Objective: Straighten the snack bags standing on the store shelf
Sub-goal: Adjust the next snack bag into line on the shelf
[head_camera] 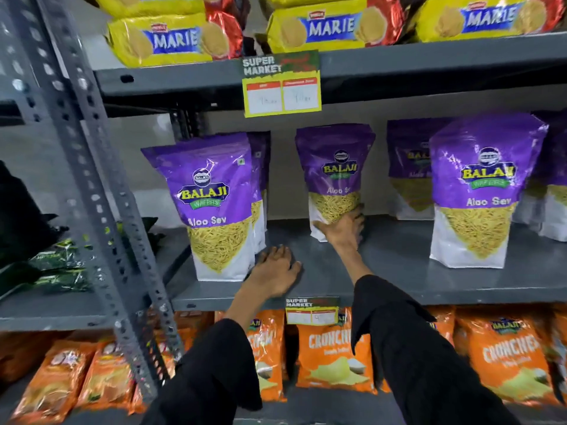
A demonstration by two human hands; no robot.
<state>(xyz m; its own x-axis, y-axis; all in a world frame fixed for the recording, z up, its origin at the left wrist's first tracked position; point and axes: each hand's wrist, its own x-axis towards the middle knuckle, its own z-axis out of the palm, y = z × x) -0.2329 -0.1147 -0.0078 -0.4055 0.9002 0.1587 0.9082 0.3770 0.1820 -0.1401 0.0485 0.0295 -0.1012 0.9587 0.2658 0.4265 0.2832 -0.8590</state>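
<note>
Two hands are working the middle shelf [399, 271]: our right hand [340, 228] is gripping the base of the centre bag [334, 167], set well back, while our left hand [276, 271] is lying flat and empty on the steel. Pulling low is risking a forward topple. Grey racking is crowding us, with biscuits [322, 29] above.

Our right hand [340, 227] grips the base of the middle purple bag [334, 167]. Our left hand [274, 271] rests flat on the grey shelf [399, 271].
</note>
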